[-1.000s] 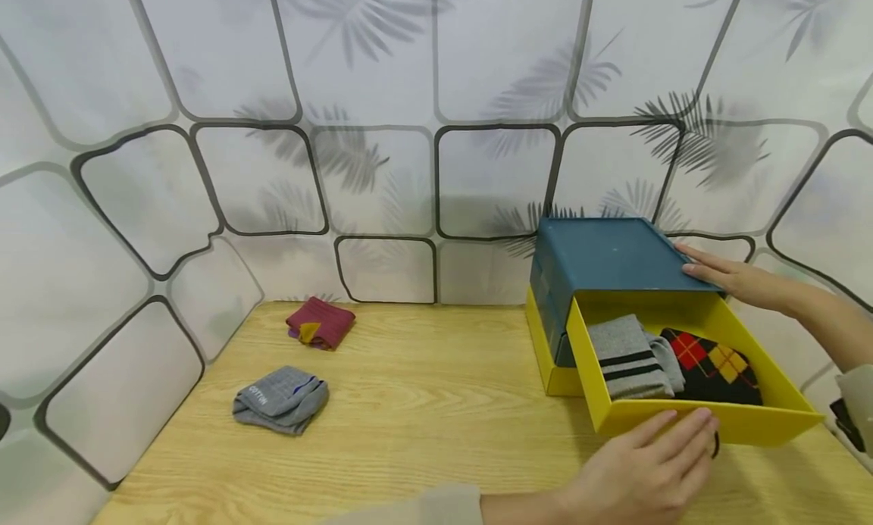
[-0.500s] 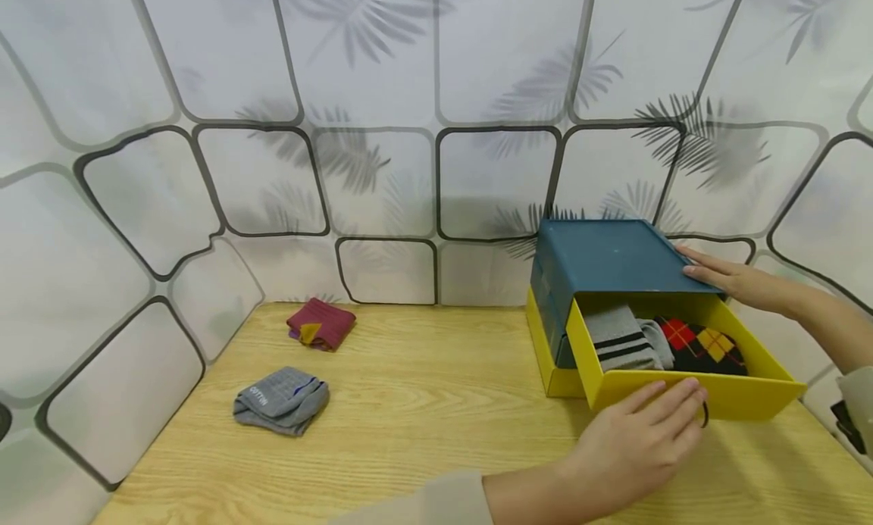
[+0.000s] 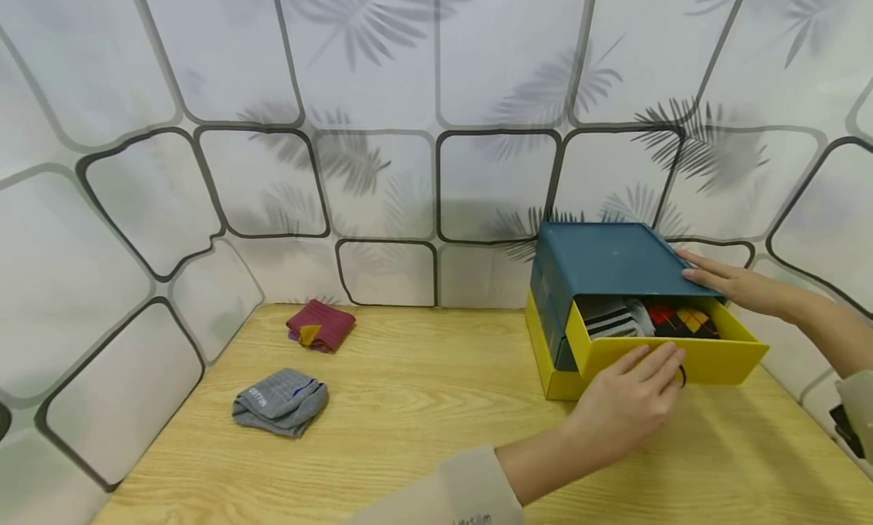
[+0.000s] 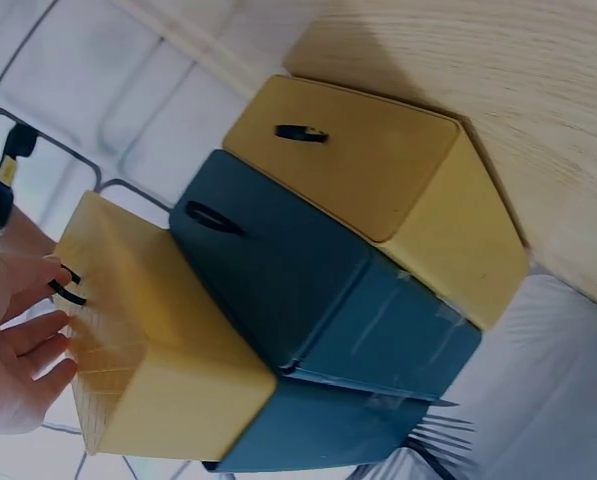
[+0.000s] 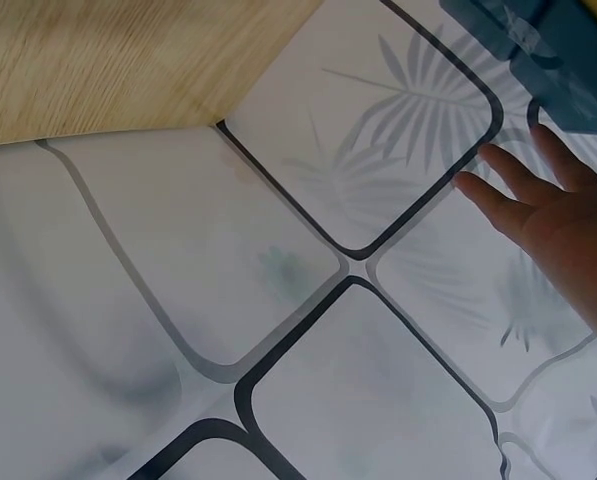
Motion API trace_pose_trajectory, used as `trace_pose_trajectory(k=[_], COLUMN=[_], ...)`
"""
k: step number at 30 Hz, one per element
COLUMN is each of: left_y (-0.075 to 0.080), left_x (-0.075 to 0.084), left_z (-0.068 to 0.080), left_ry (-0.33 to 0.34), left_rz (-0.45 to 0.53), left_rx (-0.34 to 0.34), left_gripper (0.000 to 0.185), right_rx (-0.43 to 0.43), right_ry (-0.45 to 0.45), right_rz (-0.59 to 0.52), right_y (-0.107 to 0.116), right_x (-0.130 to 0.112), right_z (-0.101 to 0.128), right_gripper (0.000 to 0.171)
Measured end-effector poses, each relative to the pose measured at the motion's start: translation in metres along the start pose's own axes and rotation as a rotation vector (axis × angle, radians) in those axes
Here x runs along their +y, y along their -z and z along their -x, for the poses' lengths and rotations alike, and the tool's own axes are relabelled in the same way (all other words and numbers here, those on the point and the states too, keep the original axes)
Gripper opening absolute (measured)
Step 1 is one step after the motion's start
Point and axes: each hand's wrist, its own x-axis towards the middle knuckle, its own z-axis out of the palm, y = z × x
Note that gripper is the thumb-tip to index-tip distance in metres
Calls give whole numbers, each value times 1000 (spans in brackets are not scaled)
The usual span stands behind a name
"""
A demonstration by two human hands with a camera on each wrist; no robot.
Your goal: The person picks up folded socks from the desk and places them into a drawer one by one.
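Note:
In the head view my left hand (image 3: 630, 396) presses straight fingers against the front of the yellow drawer (image 3: 723, 362), beside its black pull loop (image 4: 68, 287). The drawer stands partly out of the top of a blue drawer box (image 3: 614, 256). Inside it lie grey striped socks (image 3: 614, 318) and black socks with a red and yellow diamond pattern (image 3: 682, 320), partly covered by the drawer front. My right hand (image 3: 743, 285) rests with extended fingers on the box's right top edge. Its fingers (image 5: 503, 205) appear spread in the right wrist view.
Folded grey socks (image 3: 281, 402) and folded maroon socks (image 3: 322, 326) lie on the left of the wooden table (image 3: 436, 404). Beneath the top drawer are a blue drawer (image 4: 268, 255) and a yellow one (image 4: 348, 150), both shut. A patterned curtain (image 3: 382, 184) surrounds the table.
The yellow drawer has slid back into the blue box, with my left hand moving along against its front. Less of the socks inside shows. My right hand has stayed in place.

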Motion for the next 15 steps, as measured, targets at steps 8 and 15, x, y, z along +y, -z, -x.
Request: trace_pose_trajectory(k=[8,15], left_y=[-13,-28], left_x=[-9,-21], left_z=[-7,-14], left_ry=[25,15], left_rz=[-19,-11], left_rx=[31,140], left_gripper=[29,30], right_rx=[-6,-3], right_ry=[-7,-17], right_rz=[6,2], right_y=[0,0], right_x=[-1,-3], right_z=[0,0], right_gripper=[63,63])
